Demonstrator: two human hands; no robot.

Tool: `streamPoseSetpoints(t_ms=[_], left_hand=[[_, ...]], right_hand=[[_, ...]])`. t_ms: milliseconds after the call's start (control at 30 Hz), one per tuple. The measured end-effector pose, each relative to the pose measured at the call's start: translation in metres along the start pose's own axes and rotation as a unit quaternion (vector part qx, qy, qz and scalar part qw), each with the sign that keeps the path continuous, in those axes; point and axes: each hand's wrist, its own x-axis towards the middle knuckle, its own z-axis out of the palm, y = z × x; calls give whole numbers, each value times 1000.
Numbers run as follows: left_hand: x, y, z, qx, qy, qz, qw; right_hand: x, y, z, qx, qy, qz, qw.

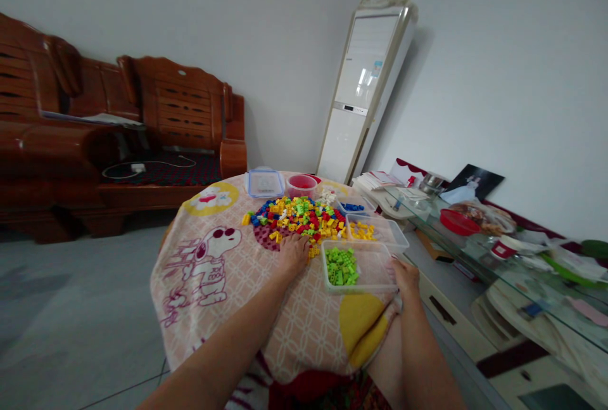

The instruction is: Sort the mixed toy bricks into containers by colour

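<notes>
A loose pile of mixed toy building bricks (pixel 299 213) in yellow, red, blue, green and white covers the table's far half. My left hand (pixel 294 253) lies at the near edge of this pile, fingers stretched forward and touching the bricks; no brick shows in its grasp. Just right of it is a clear plastic container (pixel 373 270) with green bricks (pixel 341 266) gathered in its left half. My right hand (pixel 405 275) grips that container's right end, thumb at the rim. Behind stands another clear container (pixel 392 236) holding yellow bricks (pixel 362 231).
Further back are a tub with blue bricks (pixel 352 207), a round tub with red contents (pixel 302 183) and a blue-edged lidded box (pixel 265 183). A patterned cloth (pixel 266 283) covers the round table. To the right runs a cluttered glass-topped cabinet (pixel 475 251).
</notes>
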Motion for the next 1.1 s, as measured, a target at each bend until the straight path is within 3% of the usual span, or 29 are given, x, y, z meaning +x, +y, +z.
streamPoseSetpoints(t_ms=[300,567,1100], left_hand=[[7,-8,0,-28,-4,-36,999],[6,-2,-6,1,-22,-23,999],[5,-4,-11,-108,-16,12,994]], right_hand=[[0,0,-1,-3,0,5,1000],[-2,-6,-1,0,8,10,1000],[-3,-9,-1,9,6,12,1000]])
